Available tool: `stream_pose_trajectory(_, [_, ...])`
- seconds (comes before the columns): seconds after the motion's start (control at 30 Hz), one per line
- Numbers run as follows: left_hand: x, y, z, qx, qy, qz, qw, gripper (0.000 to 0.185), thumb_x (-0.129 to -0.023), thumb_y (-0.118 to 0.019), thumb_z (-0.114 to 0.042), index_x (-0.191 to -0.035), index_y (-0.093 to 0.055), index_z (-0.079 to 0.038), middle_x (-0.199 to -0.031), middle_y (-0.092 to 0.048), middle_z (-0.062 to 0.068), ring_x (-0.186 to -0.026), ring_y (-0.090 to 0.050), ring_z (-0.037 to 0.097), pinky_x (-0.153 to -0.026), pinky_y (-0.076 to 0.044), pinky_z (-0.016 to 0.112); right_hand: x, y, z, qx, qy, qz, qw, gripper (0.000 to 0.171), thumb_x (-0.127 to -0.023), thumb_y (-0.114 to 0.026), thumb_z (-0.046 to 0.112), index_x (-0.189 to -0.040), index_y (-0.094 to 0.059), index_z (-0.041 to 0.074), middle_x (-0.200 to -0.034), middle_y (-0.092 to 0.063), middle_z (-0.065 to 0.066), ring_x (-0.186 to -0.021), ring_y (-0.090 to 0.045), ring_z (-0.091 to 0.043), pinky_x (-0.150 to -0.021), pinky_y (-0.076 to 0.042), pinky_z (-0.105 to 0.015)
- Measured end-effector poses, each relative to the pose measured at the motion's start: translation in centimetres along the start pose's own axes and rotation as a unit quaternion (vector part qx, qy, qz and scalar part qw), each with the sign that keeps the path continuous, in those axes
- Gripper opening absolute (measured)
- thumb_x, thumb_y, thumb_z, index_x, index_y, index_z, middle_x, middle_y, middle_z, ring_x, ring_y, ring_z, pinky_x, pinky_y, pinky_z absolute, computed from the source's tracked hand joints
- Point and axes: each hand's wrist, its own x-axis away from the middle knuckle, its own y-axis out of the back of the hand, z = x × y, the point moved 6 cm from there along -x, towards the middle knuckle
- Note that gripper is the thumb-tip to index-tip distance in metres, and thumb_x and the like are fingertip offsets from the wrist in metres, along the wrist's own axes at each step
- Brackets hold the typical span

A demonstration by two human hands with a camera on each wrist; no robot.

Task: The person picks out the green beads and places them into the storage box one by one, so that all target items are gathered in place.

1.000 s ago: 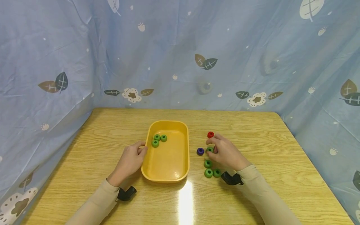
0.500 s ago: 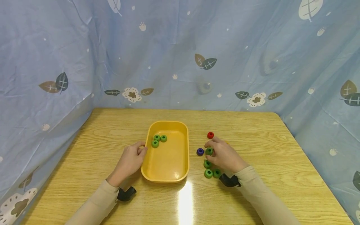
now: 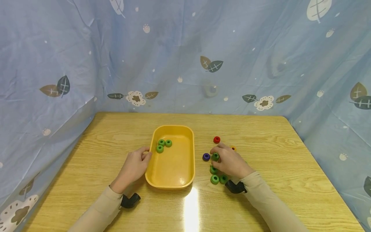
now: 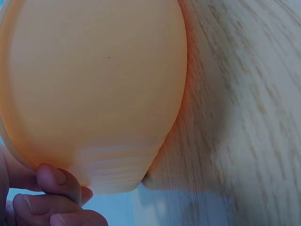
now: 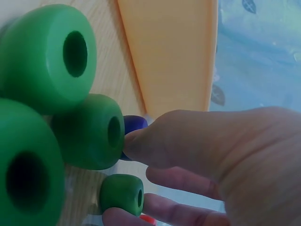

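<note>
My left hand [image 3: 135, 165] grips the left rim of a yellow tray [image 3: 189, 186]; in the left wrist view its curled fingers [image 4: 56, 179] lie against the tray's wall. Three green beads rest inside the tray near its upper left. To the tray's right, my right hand [image 3: 231, 161] has thumb and fingers around a green bead [image 3: 215, 157] on the table. In the right wrist view a fingertip is at that bead [image 5: 118, 194], while a gap shows between it and the thumb [image 5: 155, 141]. A purple-blue bead [image 3: 206, 157] sits just left of this hand.
Several more green beads [image 3: 214, 179] lie close below the right hand. Beyond it are a red bead [image 3: 216, 140] and a partly covered yellow-orange bead [image 3: 233, 148]. A wooden table [image 3: 116, 132] bears everything, with a blue patterned curtain [image 3: 179, 48] behind.
My right hand has moved slightly left and nearer to me, its fingers now lower around the green bead, exposing the yellow-orange bead. My left hand and the tray have stayed put.
</note>
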Motion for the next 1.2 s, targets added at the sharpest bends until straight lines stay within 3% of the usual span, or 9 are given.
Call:
stream_pose_trajectory(0.67, [-0.07, 0.07, 0.17, 0.005, 0.001, 0.0, 1.0, 0.035, -0.108, -0.052, -0.013, -0.136, -0.062, 0.006, -0.058, -0.05, -0.002, -0.045, -0.036, 0.008, -0.044, -0.03, 0.022, -0.23, -0.51, -0.22, -0.006, 0.01, -0.007, 1.0, 0.023, -0.091, -0.078, 0.009, -0.113, -0.073, 0.005, -0.115, -0.067, -0.01, -0.081, -0.059, -0.014, -0.07, -0.053, -0.031])
stream_pose_trajectory(1.2, [-0.35, 0.21, 0.13, 0.009, -0.003, 0.005, 0.9999, 0.035, -0.108, -0.052, -0.013, -0.135, -0.063, 0.006, -0.057, -0.05, -0.003, -0.045, -0.035, 0.007, -0.044, -0.029, 0.022, -0.46, -0.45, -0.47, -0.017, 0.012, -0.019, 1.0, 0.028, -0.086, -0.078, -0.004, -0.112, -0.074, 0.004, -0.113, -0.068, -0.01, -0.078, -0.057, -0.012, -0.067, -0.05, -0.027])
